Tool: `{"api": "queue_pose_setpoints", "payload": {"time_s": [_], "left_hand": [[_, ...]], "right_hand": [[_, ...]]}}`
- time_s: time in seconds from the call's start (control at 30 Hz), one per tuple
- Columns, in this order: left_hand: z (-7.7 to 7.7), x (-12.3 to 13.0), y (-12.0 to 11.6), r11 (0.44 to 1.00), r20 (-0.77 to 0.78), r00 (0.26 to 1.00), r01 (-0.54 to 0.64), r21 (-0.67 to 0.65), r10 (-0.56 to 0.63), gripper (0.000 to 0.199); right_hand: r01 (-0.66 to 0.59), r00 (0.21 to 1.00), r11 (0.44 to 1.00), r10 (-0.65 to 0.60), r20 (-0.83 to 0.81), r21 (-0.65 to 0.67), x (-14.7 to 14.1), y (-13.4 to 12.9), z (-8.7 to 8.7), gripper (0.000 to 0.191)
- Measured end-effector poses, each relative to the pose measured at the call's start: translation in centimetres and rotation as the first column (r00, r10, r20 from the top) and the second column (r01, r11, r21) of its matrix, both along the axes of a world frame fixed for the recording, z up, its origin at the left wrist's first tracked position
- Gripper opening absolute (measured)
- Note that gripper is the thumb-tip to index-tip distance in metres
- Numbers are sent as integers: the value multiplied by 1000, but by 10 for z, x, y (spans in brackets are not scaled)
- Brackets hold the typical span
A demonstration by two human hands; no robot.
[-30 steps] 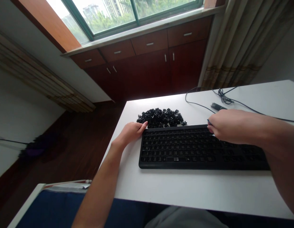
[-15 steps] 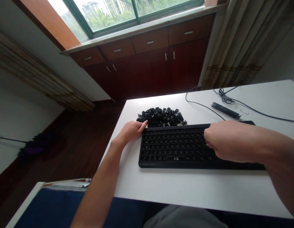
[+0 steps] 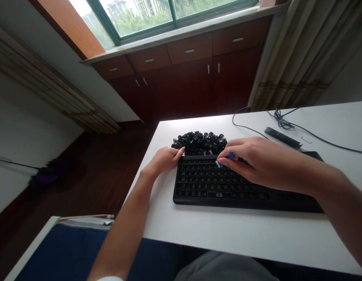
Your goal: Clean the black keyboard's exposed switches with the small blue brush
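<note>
Tracking the small blue plastic tool [image 3: 224, 159] from my remote station, I am seeing it pinched between the thumb and fingertips of the right hand [image 3: 263, 164], just above the upper keys near the middle of the black HP keyboard [image 3: 216, 183]. The left hand [image 3: 162, 162] is resting at the keyboard's upper left corner, its fingers pressed together and holding nothing. Just beyond it, a heap of black keycaps [image 3: 200, 142] is lying against the keyboard's far edge. Farther right on the white table [image 3: 228, 234], I am noting a black cable [image 3: 245, 127], a black stick-shaped device [image 3: 282, 137] and a small metal clip [image 3: 306, 139]. Dark red wooden cabinets [image 3: 183, 86] are standing beneath the window [image 3: 134, 15].
</note>
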State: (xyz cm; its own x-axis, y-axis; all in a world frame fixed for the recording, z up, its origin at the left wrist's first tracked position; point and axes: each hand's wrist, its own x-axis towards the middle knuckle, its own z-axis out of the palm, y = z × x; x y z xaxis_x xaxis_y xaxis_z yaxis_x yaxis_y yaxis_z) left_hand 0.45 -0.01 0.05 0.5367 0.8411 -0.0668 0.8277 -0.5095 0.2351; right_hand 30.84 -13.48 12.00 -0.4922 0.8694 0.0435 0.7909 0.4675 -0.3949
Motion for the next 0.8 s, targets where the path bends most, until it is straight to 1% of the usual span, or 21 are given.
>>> {"api": "queue_pose_setpoints", "payload": {"time_s": [0.13,0.3,0.4,0.47,0.53,0.6,0.63,0.73,0.8], "left_hand": [[0,-3,-1,1000,1,1000,-2,5,2,73],[-1,-10,-1,999,10,1000,15,36,-16,74],[0,-13,-2,998,16,1000,22,51,-23,75],[0,-14,-3,998,17,1000,22,55,-23,75],[1,-15,-4,998,16,1000,24,62,-25,75],[1,-16,-4,997,14,1000,27,73,-28,74],[0,-16,-4,997,12,1000,28,79,-29,74],[0,-16,-4,996,9,1000,28,81,-29,73],[0,-15,-4,997,11,999,29,76,-30,74]], "right_hand": [[17,999,999,-16,-34,33,-15,1,-10,41],[-21,999,1000,21,-26,-3,-40,1,-19,42],[-19,998,1000,19,60,6,-59,5,-19,45],[0,986,999,-7,169,40,-72,10,-16,45],[-12,963,999,-2,269,51,-84,15,-14,43],[-74,950,996,56,308,46,-95,19,-14,42],[-120,950,992,104,294,37,-100,20,-14,41],[-279,946,960,274,176,1,-110,20,-19,39],[-327,937,945,327,120,-17,-111,19,-22,38]]}}
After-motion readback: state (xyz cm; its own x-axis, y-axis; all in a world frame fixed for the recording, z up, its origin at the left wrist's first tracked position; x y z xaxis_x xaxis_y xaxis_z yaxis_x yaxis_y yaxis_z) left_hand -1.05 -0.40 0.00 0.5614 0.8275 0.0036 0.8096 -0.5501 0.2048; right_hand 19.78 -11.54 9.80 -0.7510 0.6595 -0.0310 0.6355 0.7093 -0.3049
